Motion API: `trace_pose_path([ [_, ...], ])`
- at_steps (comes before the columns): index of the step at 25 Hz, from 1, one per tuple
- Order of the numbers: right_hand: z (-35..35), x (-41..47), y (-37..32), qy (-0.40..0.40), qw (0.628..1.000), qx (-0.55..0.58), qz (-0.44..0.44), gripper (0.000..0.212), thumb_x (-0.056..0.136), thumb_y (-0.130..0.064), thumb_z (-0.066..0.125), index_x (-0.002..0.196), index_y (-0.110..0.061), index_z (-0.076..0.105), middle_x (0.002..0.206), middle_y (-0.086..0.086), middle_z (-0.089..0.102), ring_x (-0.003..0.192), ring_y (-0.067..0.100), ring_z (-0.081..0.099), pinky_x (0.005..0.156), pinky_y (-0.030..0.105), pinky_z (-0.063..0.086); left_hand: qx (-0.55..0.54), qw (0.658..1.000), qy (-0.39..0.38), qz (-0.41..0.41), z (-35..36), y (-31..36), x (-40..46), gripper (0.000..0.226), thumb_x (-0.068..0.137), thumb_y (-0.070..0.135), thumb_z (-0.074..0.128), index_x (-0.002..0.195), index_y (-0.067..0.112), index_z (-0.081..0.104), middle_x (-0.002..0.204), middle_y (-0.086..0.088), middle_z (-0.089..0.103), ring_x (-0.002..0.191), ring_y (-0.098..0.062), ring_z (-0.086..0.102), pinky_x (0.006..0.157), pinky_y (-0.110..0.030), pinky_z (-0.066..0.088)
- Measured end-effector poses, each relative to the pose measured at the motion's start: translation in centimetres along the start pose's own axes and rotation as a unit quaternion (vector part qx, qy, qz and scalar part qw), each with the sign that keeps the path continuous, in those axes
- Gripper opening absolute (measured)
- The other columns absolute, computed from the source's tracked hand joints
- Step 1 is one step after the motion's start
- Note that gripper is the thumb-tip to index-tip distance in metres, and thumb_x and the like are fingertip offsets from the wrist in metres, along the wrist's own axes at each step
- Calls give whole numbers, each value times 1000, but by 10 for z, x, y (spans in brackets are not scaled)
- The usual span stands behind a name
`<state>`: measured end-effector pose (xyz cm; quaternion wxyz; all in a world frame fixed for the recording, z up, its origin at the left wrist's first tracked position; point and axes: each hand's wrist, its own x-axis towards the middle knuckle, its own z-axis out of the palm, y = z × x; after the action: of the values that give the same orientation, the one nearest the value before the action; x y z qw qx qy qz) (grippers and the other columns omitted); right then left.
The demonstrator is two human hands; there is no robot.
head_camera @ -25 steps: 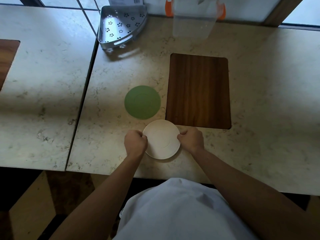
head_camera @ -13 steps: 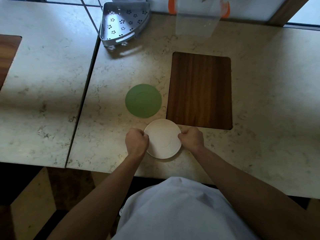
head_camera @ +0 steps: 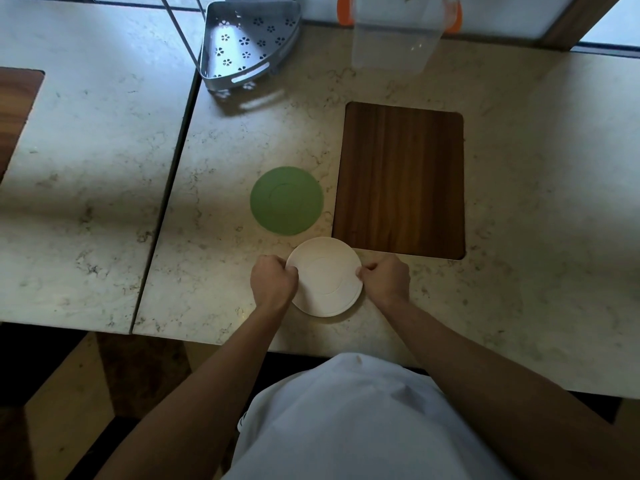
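A white round plate (head_camera: 325, 277) lies upside down near the front edge of the marble table (head_camera: 214, 133). My left hand (head_camera: 273, 282) grips its left rim with curled fingers. My right hand (head_camera: 386, 278) pinches its right rim. A green round plate (head_camera: 286, 200) lies flat just beyond it, apart from both hands.
A dark wooden inlay (head_camera: 401, 180) sits right of the green plate. A grey perforated corner rack (head_camera: 247, 43) and a clear plastic container (head_camera: 394, 32) with orange clips stand at the back. A second table (head_camera: 86, 150) adjoins on the left across a narrow gap.
Both hands stay on the white plate's rims. The view has shifted slightly; the plate and hands have barely moved.
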<state>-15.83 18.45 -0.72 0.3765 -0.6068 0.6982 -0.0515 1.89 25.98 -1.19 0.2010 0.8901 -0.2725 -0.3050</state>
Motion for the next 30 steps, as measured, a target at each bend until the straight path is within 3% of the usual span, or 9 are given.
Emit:
trace_pose_path([
  [3, -2, 1, 3, -23, 999, 34, -4, 10, 82, -15, 73, 88, -10, 78, 85, 5, 76, 78, 16, 68, 70, 23, 45, -53, 997, -19, -51, -1, -1, 5, 20, 69, 20, 64, 65, 2, 68, 60, -8, 61, 56, -25, 58, 55, -36, 50],
  [8, 3, 2, -3, -51, 998, 38, -14, 12, 78, -19, 70, 74, -10, 75, 74, 5, 73, 71, 19, 67, 62, 30, 51, -109, 990, -48, -80, -13, -10, 19, 8, 71, 21, 72, 76, 15, 73, 78, -2, 72, 75, -20, 68, 71, -38, 58],
  [11, 7, 2, -8, -62, 996, 59, -15, 11, 76, -25, 72, 72, -15, 74, 72, -3, 71, 69, 13, 65, 55, 23, 46, -182, 975, -59, -115, -20, -17, 26, 1, 73, 12, 74, 73, 12, 73, 79, -7, 73, 77, -24, 69, 62, -35, 57],
  [13, 7, 6, -13, -78, 993, 87, -10, 7, 76, -24, 74, 72, -19, 70, 76, -8, 70, 72, 8, 64, 59, 23, 48, -222, 963, -64, -136, -25, -22, 29, 1, 75, 8, 74, 75, 8, 73, 82, -12, 73, 76, -27, 70, 51, -29, 53],
  [15, 5, 14, -20, -83, 991, 104, -12, 9, 79, -24, 75, 83, -19, 69, 83, -8, 68, 76, 8, 63, 67, 25, 51, -257, 953, -71, -146, -30, -24, 32, 3, 76, 6, 74, 76, 5, 72, 81, -14, 73, 72, -27, 71, 48, -26, 53],
  [20, 3, 39, -49, -74, 990, 118, -38, 31, 83, -26, 76, 109, -11, 72, 96, 1, 72, 86, 15, 68, 76, 31, 58, -306, 941, -78, -124, -45, -19, 53, 4, 80, 4, 70, 76, 4, 71, 77, -13, 72, 57, -17, 70, 56, -32, 58],
  [23, 1, 54, -66, -79, 990, 106, -53, 24, 83, -29, 74, 101, -14, 75, 97, -1, 73, 86, 14, 67, 74, 32, 58, -340, 928, -85, -124, -54, -13, 65, 4, 81, 2, 69, 79, -2, 70, 79, -18, 72, 61, -24, 69, 59, -35, 60],
  [26, 2, 67, -78, -77, 990, 112, -47, 14, 80, -31, 72, 85, -19, 73, 87, -7, 72, 78, 7, 65, 61, 27, 55, -359, 916, -119, -133, -60, -8, 74, 8, 80, -1, 69, 84, -8, 68, 80, -22, 71, 64, -29, 69, 60, -38, 61],
  [30, 8, 86, -99, -61, 990, 115, -54, 14, 79, -33, 71, 85, -20, 72, 84, -9, 69, 75, 2, 61, 56, 21, 45, -388, 903, -118, -138, -68, 3, 96, 8, 80, -3, 70, 86, -8, 66, 78, -22, 71, 65, -29, 70, 58, -36, 61],
])
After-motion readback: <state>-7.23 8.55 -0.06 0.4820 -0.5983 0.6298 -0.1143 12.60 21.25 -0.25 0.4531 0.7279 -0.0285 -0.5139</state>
